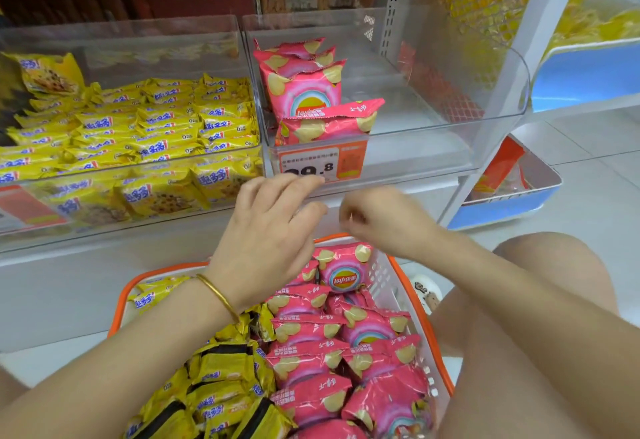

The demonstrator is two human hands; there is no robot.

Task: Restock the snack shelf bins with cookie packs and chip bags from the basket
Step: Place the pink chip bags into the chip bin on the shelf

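Observation:
A white basket with an orange rim sits low in front of me, holding yellow cookie packs on its left side and pink chip bags on its right. On the shelf, a clear left bin is full of yellow cookie packs. The clear right bin holds several pink chip bags at its left side. My left hand hovers with relaxed fingers between basket and shelf edge, holding nothing. My right hand is beside it, fingers curled, empty.
An orange price tag hangs on the right bin's front. A white shelf upright stands at right, with blue-rimmed bins of yellow and orange snacks beyond it. My bare knee is right of the basket, over pale floor tiles.

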